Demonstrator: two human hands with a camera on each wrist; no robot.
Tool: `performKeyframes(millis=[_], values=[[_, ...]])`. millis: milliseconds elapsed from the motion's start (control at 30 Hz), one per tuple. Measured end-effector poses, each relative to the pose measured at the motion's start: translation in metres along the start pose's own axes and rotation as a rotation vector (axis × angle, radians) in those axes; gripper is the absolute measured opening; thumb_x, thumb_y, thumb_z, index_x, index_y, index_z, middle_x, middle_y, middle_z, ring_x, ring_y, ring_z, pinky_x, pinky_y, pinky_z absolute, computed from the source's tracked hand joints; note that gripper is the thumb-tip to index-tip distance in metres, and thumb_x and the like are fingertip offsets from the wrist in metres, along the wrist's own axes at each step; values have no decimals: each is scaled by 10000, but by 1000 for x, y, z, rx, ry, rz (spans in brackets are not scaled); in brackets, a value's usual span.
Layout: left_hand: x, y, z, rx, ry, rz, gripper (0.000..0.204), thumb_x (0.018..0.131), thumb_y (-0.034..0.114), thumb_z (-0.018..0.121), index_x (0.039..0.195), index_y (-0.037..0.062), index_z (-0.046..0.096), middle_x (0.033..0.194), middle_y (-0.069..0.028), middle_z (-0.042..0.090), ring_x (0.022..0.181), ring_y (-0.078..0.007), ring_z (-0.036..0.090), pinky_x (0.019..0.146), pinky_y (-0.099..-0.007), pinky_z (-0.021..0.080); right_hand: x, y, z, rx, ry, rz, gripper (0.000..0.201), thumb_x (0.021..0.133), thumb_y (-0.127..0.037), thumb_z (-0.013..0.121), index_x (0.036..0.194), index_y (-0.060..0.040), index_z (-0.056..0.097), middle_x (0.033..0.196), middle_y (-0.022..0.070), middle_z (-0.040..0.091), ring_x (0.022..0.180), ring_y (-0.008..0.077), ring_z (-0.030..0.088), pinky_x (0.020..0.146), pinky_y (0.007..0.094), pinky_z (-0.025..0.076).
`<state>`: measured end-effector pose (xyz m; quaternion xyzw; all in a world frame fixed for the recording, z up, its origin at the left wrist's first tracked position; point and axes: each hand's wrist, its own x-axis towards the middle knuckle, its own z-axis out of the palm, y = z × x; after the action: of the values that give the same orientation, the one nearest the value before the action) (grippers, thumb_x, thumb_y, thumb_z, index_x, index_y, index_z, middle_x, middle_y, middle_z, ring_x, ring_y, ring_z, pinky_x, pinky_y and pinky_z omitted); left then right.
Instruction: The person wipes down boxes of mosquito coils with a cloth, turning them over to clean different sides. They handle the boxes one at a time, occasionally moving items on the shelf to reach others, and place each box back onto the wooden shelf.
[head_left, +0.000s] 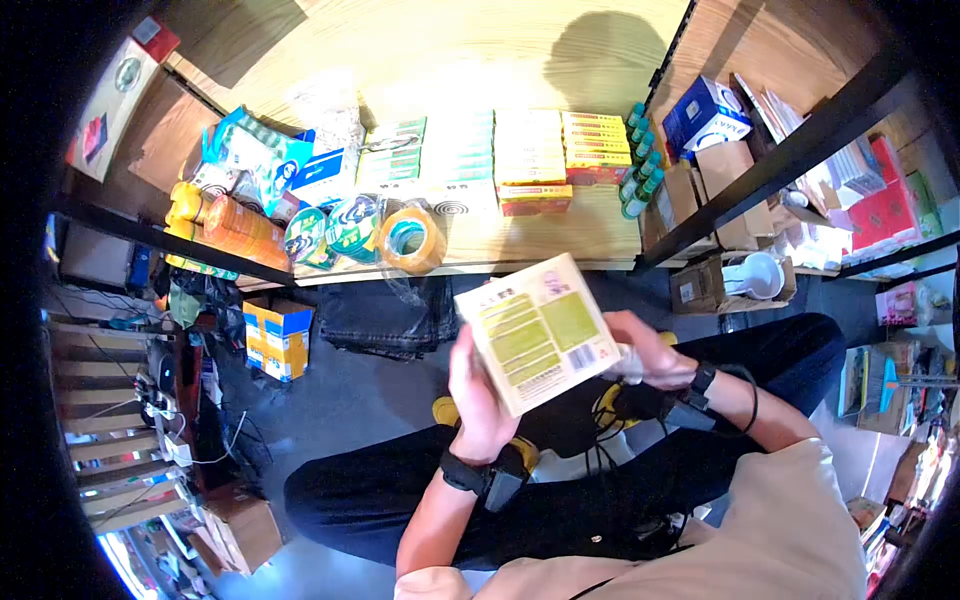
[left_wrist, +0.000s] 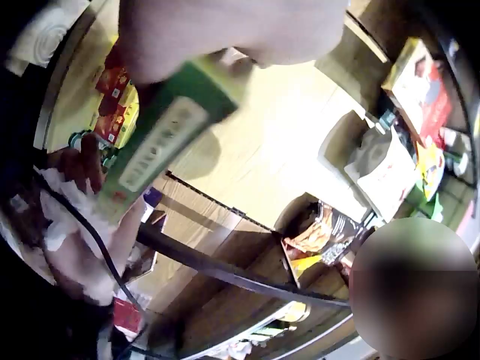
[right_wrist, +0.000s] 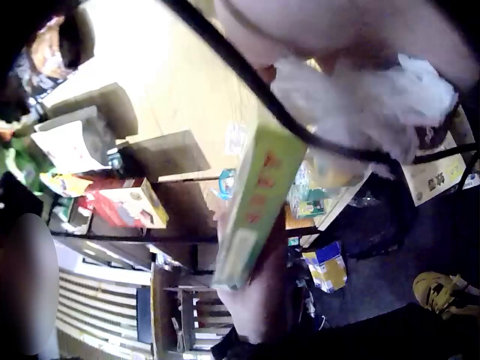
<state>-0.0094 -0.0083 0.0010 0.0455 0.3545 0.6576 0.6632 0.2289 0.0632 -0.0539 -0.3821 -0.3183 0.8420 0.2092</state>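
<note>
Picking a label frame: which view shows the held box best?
Head view. The box turns a broad printed face to the camera, nearly whole, with the barcode showing. The left wrist view shows mainly a narrow green side with a pale panel; the right wrist view, a narrow side with red lettering.

The box [head_left: 540,335] shows a cream face with lime-green panels, dark lettering and a black-and-white barcode; one narrow side is deep green with a pale label, another light green with red characters. Crumpled wrap [right_wrist: 360,105] is whitish. The shelf [head_left: 590,235] is pale yellow wood grain: at its front edge, an orange-yellow tape roll [head_left: 428,248] with teal core; by its right edge, green bottles [head_left: 650,183] and yellow cartons [head_left: 597,140] with red; near its front left corner, an orange stack [head_left: 243,228] and a blue-and-white bag [head_left: 262,160]
</note>
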Motion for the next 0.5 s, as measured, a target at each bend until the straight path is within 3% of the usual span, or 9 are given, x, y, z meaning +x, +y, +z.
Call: performKeyframes(millis=[33,67,167,233,300,333,367,467,500], values=[[1,-1,2,44,34,-39,511,1085,424,404,1398,39,527,1376,-102,612,1253,-242,590,1082,-380,448,2,-7,14,-27,-63,-59,552,1093,-453,350,1238,-6,640,1045,48,716,912,99,664,770,272,544],[3,-3,2,50,68,-39,501,1096,403,387,1403,30,518,1375,-104,611,1249,-239,593,1081,-372,450,-6,-18,26,-92,-9,-64,509,1095,-420,404,1235,6,646,1105,61,722,922,91,663,779,270,544],[11,-7,-9,87,87,-43,482,1111,374,366,1410,23,507,1374,-114,609,1247,-237,594,1085,-367,449,6,-3,0,-142,22,-89,449,1075,-380,493,1212,12,662,1086,56,727,910,81,660,774,252,536],[20,-14,-27,234,49,-15,458,1115,343,371,1425,28,488,1376,-125,605,1239,-229,597,1074,-367,454,11,-4,-9,-172,-13,-67,415,1048,-361,565,1199,9,675,1073,55,731,860,79,665,718,236,533],[20,-27,-33,298,111,24,484,1102,350,408,1458,24,441,1385,-130,574,1259,-226,567,1078,-372,437,23,3,-20,-83,14,-9,446,1037,-393,575,1214,5,671,1034,48,734,784,79,668,637,234,529],[11,-31,-24,369,242,103,505,1082,343,453,1468,21,411,1395,-134,533,1273,-221,532,1077,-378,417,31,7,-22,-41,82,32,448,1033,-394,578,1229,0,666,992,47,738,715,88,668,580,241,529],[18,-47,-42,428,278,224,513,1053,313,497,1473,37,398,1389,-134,508,1282,-221,508,1083,-375,397,43,9,-28,-40,118,80,458,1034,-398,574,1243,0,658,939,46,741,676,99,670,563,243,532],[15,-42,-30,492,308,262,436,1024,264,517,1396,45,455,1354,-123,534,1221,-212,544,1022,-371,444,95,16,-72,-136,117,55,463,1032,-412,568,1225,-2,660,883,57,738,621,128,671,528,266,537],[15,-42,-30,464,231,198,393,1013,251,525,1347,49,476,1315,-117,555,1184,-216,567,990,-376,464,129,30,-100,-147,143,8,441,1037,-382,555,1223,5,659,886,69,738,643,141,689,528,268,539]])
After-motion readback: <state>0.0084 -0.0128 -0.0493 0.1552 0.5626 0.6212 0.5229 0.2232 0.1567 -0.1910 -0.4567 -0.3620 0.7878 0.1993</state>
